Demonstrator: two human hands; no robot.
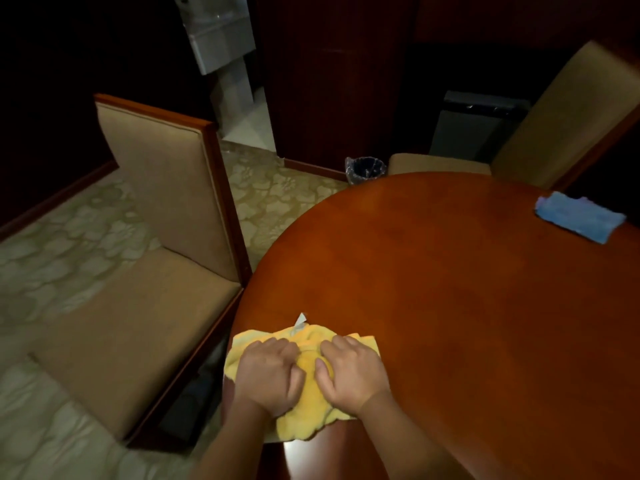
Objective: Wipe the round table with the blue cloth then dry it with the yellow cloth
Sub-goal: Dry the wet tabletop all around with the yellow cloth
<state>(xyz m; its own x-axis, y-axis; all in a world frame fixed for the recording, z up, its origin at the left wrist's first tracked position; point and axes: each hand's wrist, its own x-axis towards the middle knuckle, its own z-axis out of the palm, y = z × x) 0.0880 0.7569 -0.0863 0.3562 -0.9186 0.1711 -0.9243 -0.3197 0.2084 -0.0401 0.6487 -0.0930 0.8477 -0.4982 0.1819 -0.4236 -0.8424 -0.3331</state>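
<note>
Both hands are bunched down on the yellow cloth [311, 386], left hand [268, 375] and right hand [353, 374] side by side, fingers curled into the fabric, so the grip on each side looks like a loose fistful pressed flat rather than a pinch. The cloth sits at the near left edge of the tabletop [450, 306], partly hanging over the rim.

Looks like the drying stage to me. To do it well I'd flatten the cloth out a bit more so it covers more wood, keep even pressure, and work in overlapping passes from this edge toward the far side so no damp streaks get left.

The blue cloth [580, 216] lies at the far right of the tabletop, well apart from the hands, and it'll need lifting to dry under it. A chair [166, 237] is tucked just beside the left edge, another chair [554, 116] at the far side, and a small bin [365, 169] on the floor beyond. Nothing else blocks the sweep.
</note>
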